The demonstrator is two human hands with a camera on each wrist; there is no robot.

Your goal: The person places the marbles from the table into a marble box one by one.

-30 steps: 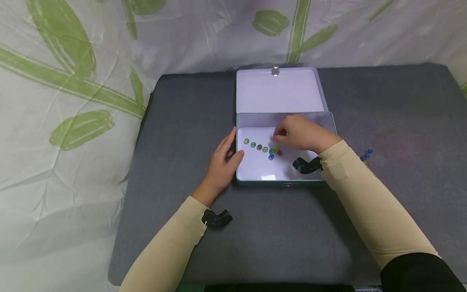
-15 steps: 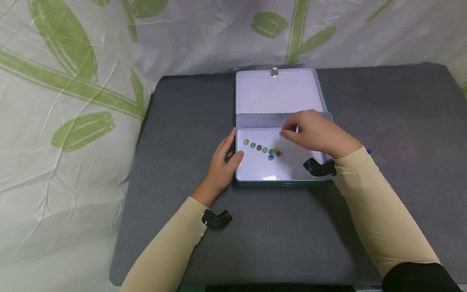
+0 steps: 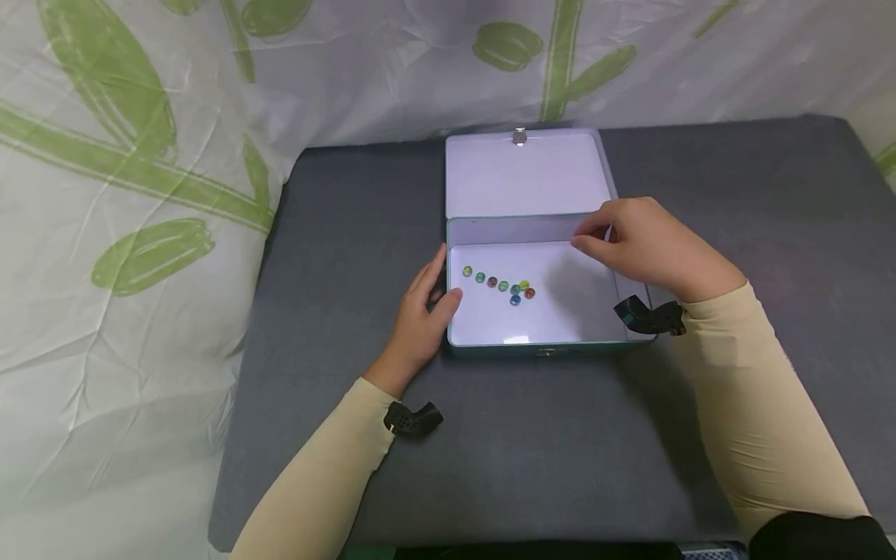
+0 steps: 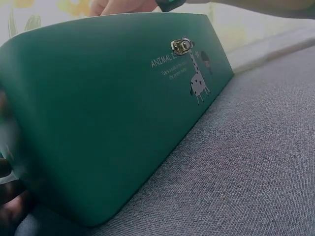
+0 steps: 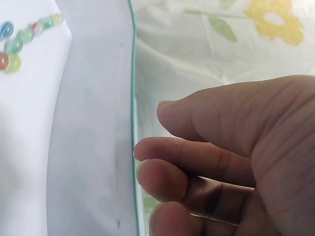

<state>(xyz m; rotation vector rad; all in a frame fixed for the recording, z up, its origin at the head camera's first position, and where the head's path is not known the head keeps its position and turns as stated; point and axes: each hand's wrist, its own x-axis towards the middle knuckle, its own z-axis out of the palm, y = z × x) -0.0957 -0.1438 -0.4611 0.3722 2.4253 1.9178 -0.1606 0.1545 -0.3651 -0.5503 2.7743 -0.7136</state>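
Note:
A green tin box (image 3: 490, 350) with a white inside stands on the table, its hinged lid (image 3: 525, 175) thrown back. Several glass marbles lie in it, among them a blue marble (image 3: 515, 300) and a red-brown marble (image 3: 492, 282), most in a slanting line. My left hand (image 3: 413, 330) rests against the box's left wall with fingers extended and thumb at the rim. Over the box's back right corner hovers my right hand (image 3: 647, 245). In the right wrist view, the thumb and loosely bent fingers (image 5: 194, 152) hold nothing.
Grey cloth covers the table (image 3: 364, 233). A white sheet with green leaf prints (image 3: 392, 78) hangs behind and to the left. The metal clasp (image 4: 181, 46) is on the box's front wall. My right forearm hides part of the table at right.
My right hand has moved right, from above the marbles to the box's back right corner. The left hand stays at the wall. Blue marbles on the table at right are now hidden.

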